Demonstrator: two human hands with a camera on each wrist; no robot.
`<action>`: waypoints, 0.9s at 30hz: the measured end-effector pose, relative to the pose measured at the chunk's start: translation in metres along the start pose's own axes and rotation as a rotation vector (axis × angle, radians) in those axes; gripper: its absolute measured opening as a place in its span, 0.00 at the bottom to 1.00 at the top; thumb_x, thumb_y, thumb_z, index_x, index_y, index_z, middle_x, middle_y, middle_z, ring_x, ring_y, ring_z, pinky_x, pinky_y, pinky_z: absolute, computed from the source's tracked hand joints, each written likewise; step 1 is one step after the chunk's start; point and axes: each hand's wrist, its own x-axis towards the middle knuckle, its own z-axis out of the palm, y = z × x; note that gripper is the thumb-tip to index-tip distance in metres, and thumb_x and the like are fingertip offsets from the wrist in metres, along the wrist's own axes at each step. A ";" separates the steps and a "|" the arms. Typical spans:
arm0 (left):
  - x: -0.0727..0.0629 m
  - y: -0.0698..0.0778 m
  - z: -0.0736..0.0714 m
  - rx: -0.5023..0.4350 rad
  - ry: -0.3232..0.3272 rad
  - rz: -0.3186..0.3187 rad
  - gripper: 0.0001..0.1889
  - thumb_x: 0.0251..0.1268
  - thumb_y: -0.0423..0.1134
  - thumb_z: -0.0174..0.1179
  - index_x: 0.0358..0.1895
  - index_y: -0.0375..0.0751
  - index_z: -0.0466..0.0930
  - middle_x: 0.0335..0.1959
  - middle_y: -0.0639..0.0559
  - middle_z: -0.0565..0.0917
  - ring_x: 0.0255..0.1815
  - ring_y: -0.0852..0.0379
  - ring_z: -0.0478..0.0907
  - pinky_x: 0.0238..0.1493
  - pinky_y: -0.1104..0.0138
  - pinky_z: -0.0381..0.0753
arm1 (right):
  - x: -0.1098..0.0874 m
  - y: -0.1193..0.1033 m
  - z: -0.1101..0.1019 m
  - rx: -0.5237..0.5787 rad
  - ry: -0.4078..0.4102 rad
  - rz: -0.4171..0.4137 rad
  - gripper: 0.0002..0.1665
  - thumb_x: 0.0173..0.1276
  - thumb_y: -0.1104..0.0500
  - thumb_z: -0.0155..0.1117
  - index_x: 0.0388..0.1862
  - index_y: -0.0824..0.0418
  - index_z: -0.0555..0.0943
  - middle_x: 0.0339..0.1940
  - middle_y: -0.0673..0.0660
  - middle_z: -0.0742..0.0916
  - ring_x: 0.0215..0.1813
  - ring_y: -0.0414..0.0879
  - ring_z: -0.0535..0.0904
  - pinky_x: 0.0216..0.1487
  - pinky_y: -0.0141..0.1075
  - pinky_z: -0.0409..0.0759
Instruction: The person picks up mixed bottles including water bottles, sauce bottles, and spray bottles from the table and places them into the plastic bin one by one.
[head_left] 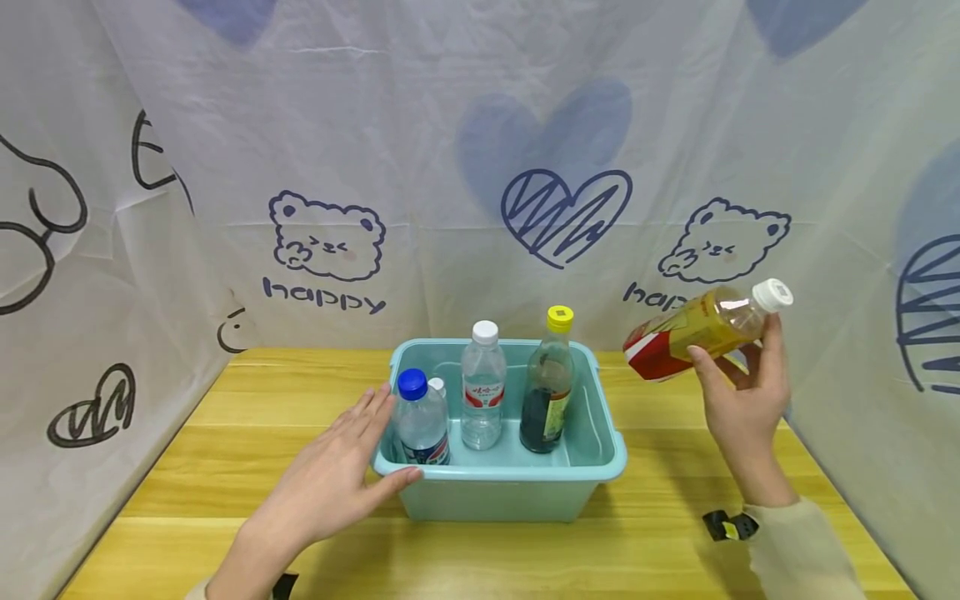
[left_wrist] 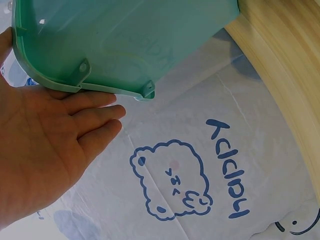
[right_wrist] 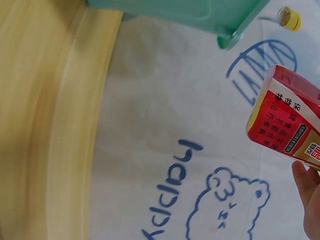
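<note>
My right hand (head_left: 750, 408) grips a plastic drink bottle (head_left: 686, 333) with a white cap and a red and yellow label, tilted in the air right of the tub. In the right wrist view the bottle's red base (right_wrist: 285, 107) points toward the tub. My left hand (head_left: 337, 467) rests with straight fingers along the left rim of the light blue-green tub (head_left: 495, 496), thumb at the front rim. Inside the tub stand a blue-capped bottle (head_left: 422, 421), a clear water bottle (head_left: 483, 392) and a yellow-capped bottle (head_left: 546, 396) of dark liquid. A smaller white cap (head_left: 437, 386) shows behind the blue-capped one.
The tub stands on a wooden table (head_left: 225, 458) with wood surface on both sides of it. A white cloth (head_left: 420, 167) printed with bears and hearts hangs right behind the table and along its sides.
</note>
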 end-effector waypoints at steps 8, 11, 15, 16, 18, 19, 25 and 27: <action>0.000 0.000 0.000 0.000 -0.001 0.004 0.54 0.70 0.75 0.51 0.81 0.31 0.58 0.83 0.39 0.56 0.83 0.40 0.55 0.79 0.46 0.62 | -0.005 -0.020 0.011 0.097 -0.037 -0.087 0.51 0.59 0.79 0.71 0.81 0.65 0.64 0.71 0.60 0.78 0.66 0.50 0.79 0.56 0.25 0.84; 0.000 0.001 -0.001 -0.001 -0.004 0.003 0.54 0.70 0.75 0.51 0.81 0.31 0.58 0.83 0.39 0.56 0.83 0.40 0.55 0.79 0.45 0.62 | -0.008 -0.024 0.014 0.114 -0.049 -0.125 0.49 0.62 0.75 0.74 0.80 0.69 0.63 0.71 0.62 0.78 0.65 0.49 0.80 0.55 0.24 0.84; 0.000 0.001 -0.001 -0.003 -0.009 -0.003 0.54 0.70 0.76 0.50 0.81 0.32 0.57 0.84 0.39 0.56 0.83 0.40 0.54 0.79 0.46 0.62 | -0.012 -0.029 0.019 0.138 -0.066 -0.153 0.50 0.64 0.66 0.78 0.79 0.72 0.62 0.71 0.62 0.79 0.65 0.49 0.80 0.53 0.24 0.84; 0.000 0.001 -0.001 -0.003 -0.010 -0.004 0.54 0.70 0.76 0.50 0.81 0.32 0.57 0.84 0.39 0.56 0.83 0.40 0.54 0.79 0.46 0.62 | -0.013 -0.030 0.020 0.145 -0.072 -0.156 0.50 0.64 0.65 0.78 0.79 0.72 0.62 0.71 0.62 0.79 0.65 0.49 0.80 0.53 0.24 0.84; 0.000 0.001 -0.001 -0.003 -0.011 -0.004 0.54 0.70 0.76 0.50 0.81 0.32 0.57 0.84 0.39 0.56 0.83 0.39 0.54 0.79 0.46 0.62 | -0.015 -0.032 0.022 0.155 -0.087 -0.166 0.51 0.64 0.62 0.79 0.79 0.73 0.62 0.71 0.63 0.79 0.65 0.48 0.81 0.53 0.24 0.84; 0.000 0.001 -0.001 -0.003 -0.012 -0.004 0.54 0.70 0.76 0.50 0.81 0.32 0.57 0.84 0.39 0.56 0.83 0.40 0.54 0.79 0.46 0.62 | -0.016 -0.033 0.023 0.161 -0.091 -0.173 0.51 0.64 0.61 0.79 0.79 0.73 0.62 0.70 0.63 0.79 0.65 0.48 0.81 0.53 0.24 0.84; 0.000 0.001 -0.001 -0.002 -0.011 -0.001 0.54 0.70 0.75 0.50 0.81 0.32 0.57 0.84 0.39 0.56 0.83 0.39 0.55 0.79 0.46 0.62 | -0.023 -0.038 0.032 0.203 -0.118 -0.221 0.56 0.63 0.49 0.80 0.77 0.77 0.63 0.68 0.65 0.80 0.63 0.48 0.82 0.52 0.25 0.85; 0.000 0.001 -0.001 -0.001 -0.010 0.000 0.54 0.70 0.75 0.50 0.81 0.32 0.57 0.84 0.39 0.56 0.83 0.39 0.55 0.79 0.46 0.62 | -0.025 -0.039 0.035 0.209 -0.131 -0.229 0.57 0.63 0.47 0.79 0.76 0.78 0.63 0.68 0.65 0.80 0.63 0.48 0.82 0.52 0.25 0.85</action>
